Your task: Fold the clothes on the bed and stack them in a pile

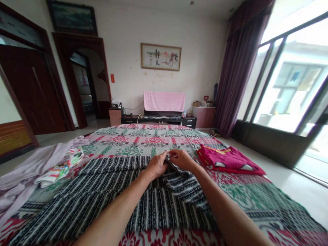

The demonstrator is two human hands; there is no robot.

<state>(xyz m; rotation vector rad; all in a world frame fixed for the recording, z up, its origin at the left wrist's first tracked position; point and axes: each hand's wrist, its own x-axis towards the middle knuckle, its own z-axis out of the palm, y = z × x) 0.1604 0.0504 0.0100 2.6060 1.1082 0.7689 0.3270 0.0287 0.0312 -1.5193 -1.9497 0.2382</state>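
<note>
**A patterned bedspread [153,140] with a striped garment [102,191] in both hands**

The bedspread, pink, green and grey with floral motifs, fills most of the lower view. Beyond it at the right hangs a purple curtain [232,68] beside tall glass panes. The black-and-white striped garment lies spread across the near middle of the bedspread; its right part is bunched, with the stripes there running aslant. A crumpled lilac cloth [23,174] lies at the left edge, and a stack of folded magenta and red clothes [228,157] sits at the right. A smaller printed cloth [61,167] lies against the lilac one. The left hand [158,164] and right hand [181,159] meet at the striped garment's far edge, the fingers of each pinched on its fabric; the fingertips are partly hidden.
</note>
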